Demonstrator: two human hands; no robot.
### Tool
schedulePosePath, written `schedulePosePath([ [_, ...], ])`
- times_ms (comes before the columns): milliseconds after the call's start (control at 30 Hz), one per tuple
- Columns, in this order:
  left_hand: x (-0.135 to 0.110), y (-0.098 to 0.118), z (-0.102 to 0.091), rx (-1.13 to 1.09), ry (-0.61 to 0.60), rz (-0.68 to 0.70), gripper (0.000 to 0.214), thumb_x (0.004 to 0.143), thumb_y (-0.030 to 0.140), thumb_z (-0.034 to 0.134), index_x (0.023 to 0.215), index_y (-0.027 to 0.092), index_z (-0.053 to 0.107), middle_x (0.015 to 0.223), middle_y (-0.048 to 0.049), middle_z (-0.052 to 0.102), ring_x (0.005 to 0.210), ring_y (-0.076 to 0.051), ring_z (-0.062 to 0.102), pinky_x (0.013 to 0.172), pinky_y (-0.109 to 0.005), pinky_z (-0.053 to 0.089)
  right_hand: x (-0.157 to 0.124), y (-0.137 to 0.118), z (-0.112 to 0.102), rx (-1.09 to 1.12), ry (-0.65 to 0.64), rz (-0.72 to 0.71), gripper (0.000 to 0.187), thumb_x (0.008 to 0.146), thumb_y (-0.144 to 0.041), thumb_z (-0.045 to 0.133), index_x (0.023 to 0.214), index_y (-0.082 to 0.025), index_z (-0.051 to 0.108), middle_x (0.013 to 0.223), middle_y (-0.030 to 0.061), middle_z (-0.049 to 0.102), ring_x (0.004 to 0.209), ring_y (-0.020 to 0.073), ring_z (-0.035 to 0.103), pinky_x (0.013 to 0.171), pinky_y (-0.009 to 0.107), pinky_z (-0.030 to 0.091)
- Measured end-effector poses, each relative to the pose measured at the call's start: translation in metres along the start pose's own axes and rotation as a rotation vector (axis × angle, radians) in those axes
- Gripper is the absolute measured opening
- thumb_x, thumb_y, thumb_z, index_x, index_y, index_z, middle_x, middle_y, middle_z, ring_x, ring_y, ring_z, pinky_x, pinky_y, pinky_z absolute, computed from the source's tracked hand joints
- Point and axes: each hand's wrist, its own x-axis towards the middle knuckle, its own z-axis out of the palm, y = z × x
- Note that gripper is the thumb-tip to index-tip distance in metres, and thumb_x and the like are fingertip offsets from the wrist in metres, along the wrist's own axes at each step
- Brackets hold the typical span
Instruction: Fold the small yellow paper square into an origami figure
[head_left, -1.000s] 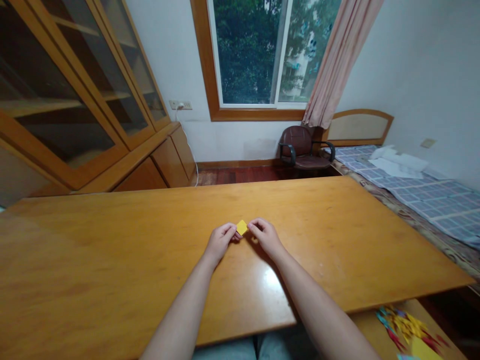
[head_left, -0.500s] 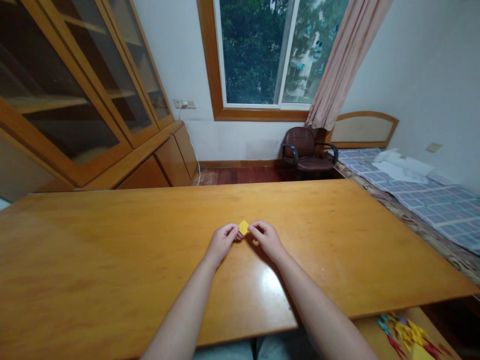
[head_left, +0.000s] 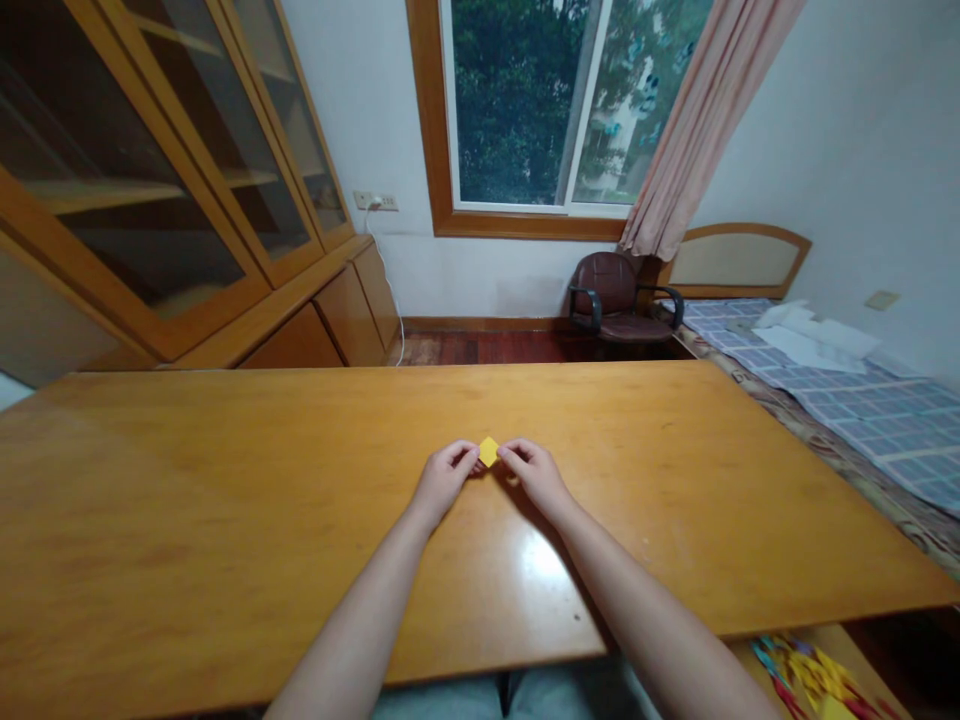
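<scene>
A small yellow square of paper (head_left: 488, 452), turned cornerwise, is held just above the wooden table (head_left: 262, 520). My left hand (head_left: 448, 474) pinches its left corner between thumb and fingers. On the opposite corner, the thumb and fingertips of my right hand (head_left: 533, 470) are closed too. Both forearms reach in from the near edge. Whether the paper is folded in layers is too small to tell.
An open drawer (head_left: 870, 660) at the lower right holds colourful pieces (head_left: 810, 675), mostly yellow. Beyond the table stand a brown armchair (head_left: 611, 300), a bed (head_left: 847, 370) and a glass-door cabinet (head_left: 225, 200) at left.
The camera view has shifted slightly. Both hands keep their pinch on the yellow paper, whose outline looks a little different, with its side corners more hidden by the fingers.
</scene>
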Motion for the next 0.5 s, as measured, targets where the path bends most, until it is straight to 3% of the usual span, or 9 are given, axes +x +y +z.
schedulePosePath([
  [167, 0.005, -0.001, -0.002, -0.040, -0.026, 0.018, 0.034, 0.086, 0.047, 0.052, 0.081, 0.015, 0.064, 0.072, -0.0032, 0.066, 0.068, -0.016, 0.061, 0.066, -0.026, 0.049, 0.007, -0.004, -0.002, 0.113, -0.019, 0.100, 0.026, 0.076, -0.041, 0.065, 0.075, -0.015, 0.065, 0.062, -0.0018, 0.059, 0.056, 0.0110, 0.050, 0.055, 0.023, 0.039],
  [300, 0.015, -0.004, -0.004, -0.148, -0.058, -0.055, 0.038, 0.084, 0.051, 0.054, 0.089, 0.014, 0.062, 0.077, -0.0054, 0.068, 0.069, -0.015, 0.062, 0.066, -0.027, 0.050, 0.017, -0.011, -0.005, 0.205, -0.017, 0.163, 0.024, 0.071, -0.038, 0.067, 0.069, -0.015, 0.061, 0.056, -0.0036, 0.055, 0.051, 0.0092, 0.044, 0.051, 0.022, 0.034],
  [400, 0.026, -0.008, -0.010, -0.176, -0.082, -0.105, 0.040, 0.078, 0.049, 0.061, 0.096, 0.014, 0.059, 0.079, -0.0058, 0.067, 0.070, -0.016, 0.064, 0.065, -0.028, 0.052, 0.025, -0.013, -0.005, 0.214, -0.015, 0.162, 0.024, 0.070, -0.039, 0.067, 0.068, -0.016, 0.060, 0.055, -0.0041, 0.054, 0.050, 0.0091, 0.043, 0.050, 0.022, 0.032],
  [500, 0.038, -0.011, -0.020, -0.132, -0.046, -0.068, 0.039, 0.077, 0.045, 0.064, 0.099, 0.014, 0.060, 0.080, -0.0053, 0.067, 0.071, -0.016, 0.065, 0.063, -0.027, 0.052, 0.035, -0.010, 0.001, 0.187, -0.007, 0.128, 0.025, 0.072, -0.040, 0.066, 0.069, -0.016, 0.060, 0.054, -0.0046, 0.052, 0.050, 0.0090, 0.043, 0.050, 0.022, 0.032],
])
